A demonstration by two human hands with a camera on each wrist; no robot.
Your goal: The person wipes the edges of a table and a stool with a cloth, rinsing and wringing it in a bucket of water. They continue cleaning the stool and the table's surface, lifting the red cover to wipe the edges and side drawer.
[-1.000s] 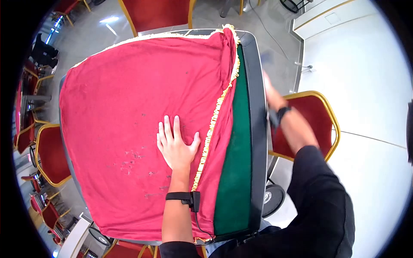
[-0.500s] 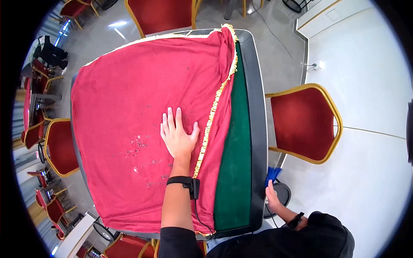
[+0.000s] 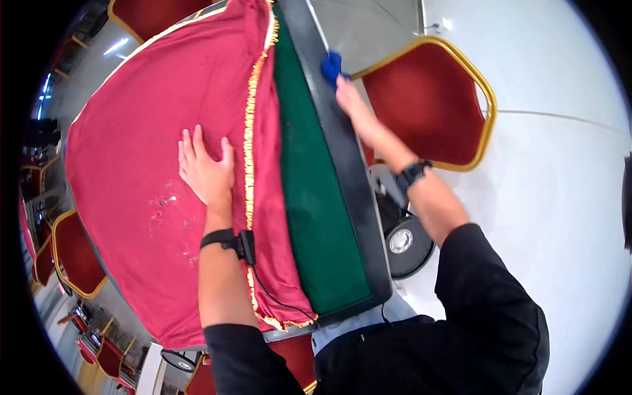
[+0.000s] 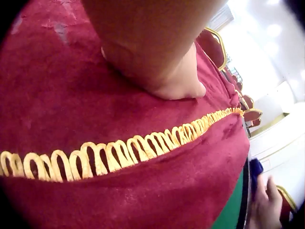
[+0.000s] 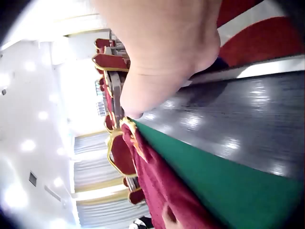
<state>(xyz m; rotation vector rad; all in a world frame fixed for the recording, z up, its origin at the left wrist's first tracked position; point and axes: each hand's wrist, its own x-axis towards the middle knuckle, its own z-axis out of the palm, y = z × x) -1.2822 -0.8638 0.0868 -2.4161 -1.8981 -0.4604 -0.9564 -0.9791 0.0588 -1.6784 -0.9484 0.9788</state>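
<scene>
My left hand (image 3: 206, 170) lies flat on the red tablecloth (image 3: 158, 118), fingers spread, left of its yellow looped fringe (image 3: 249, 131). My right hand (image 3: 353, 102), reaching out along the table's right side, grips a bunched blue cloth (image 3: 334, 68) at the dark grey rim (image 3: 345, 161). Between rim and tablecloth shows a strip of green felt (image 3: 316, 204). In the left wrist view the blue cloth (image 4: 256, 167) stands up past the right hand's fingers. The right wrist view has my right hand (image 5: 162, 71) low over the glossy rim; the cloth is mostly hidden there.
A red chair with a gold frame (image 3: 424, 99) stands close by the table's right side. Below it is a round black base (image 3: 405, 247). Another red chair (image 3: 78, 253) is at the left. A cable (image 3: 283, 299) trails from my left wrist camera.
My right hand has swept forward along the rim with the blue cloth, after having come back toward my body. My left hand stays on the tablecloth while the head view has shifted and turned.
</scene>
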